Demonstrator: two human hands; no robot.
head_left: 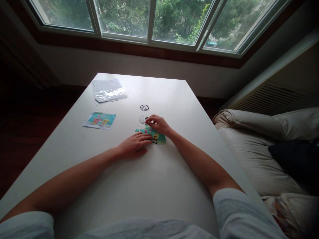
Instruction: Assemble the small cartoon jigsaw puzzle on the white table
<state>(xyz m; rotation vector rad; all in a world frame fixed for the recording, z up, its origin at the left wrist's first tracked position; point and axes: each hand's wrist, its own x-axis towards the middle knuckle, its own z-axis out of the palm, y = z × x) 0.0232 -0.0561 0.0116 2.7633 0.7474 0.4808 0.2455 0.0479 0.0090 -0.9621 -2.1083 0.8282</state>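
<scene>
A partly assembled jigsaw puzzle (pixel 160 138) with a teal background and yellow cartoon figures lies flat on the white table. My left hand (pixel 133 145) rests palm down at its left side, fingers stretched out and covering part of the picture. Loose teal puzzle pieces (pixel 137 130) lie just beyond those fingertips. Over the puzzle's far edge, my right hand (pixel 159 124) has its thumb and fingers drawn together in a pinch. A small green puzzle piece (pixel 146 126) shows at these fingertips, partly hidden by them. Close to the pinch is a clear round disc (pixel 143 119).
A second round disc (pixel 144 107) with a dark rim lies farther back. To the left are a cartoon picture sheet (pixel 101 120) and papers in a clear plastic sleeve (pixel 109 90). A cream sofa (pixel 251 146) stands right of the white table (pixel 139 186), and windows are ahead.
</scene>
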